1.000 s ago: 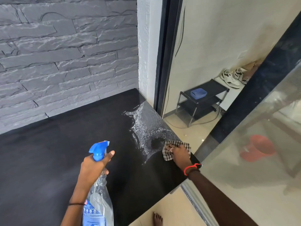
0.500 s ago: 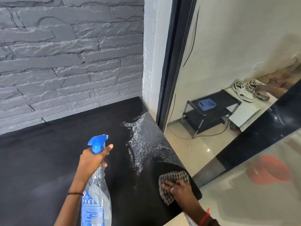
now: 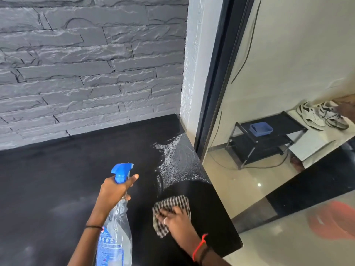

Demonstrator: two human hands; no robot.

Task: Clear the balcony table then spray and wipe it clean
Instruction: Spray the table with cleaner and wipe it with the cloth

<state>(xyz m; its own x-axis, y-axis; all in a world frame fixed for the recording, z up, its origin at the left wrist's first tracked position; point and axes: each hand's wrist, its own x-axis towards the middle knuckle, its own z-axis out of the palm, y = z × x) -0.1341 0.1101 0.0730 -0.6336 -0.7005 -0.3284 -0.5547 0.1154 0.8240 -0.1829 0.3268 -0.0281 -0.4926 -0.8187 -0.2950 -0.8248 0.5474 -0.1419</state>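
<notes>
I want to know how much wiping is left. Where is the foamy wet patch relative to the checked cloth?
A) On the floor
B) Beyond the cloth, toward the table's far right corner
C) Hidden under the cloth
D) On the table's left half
B: the wet patch spreads along the table right edge up to the far corner, beyond the checked cloth that the right hand presses flat nearer the person.

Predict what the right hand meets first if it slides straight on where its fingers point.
Beyond the checked cloth under the right hand, bare black tabletop; then perhaps the clear blue-capped spray bottle in the left hand, depth unclear.
</notes>
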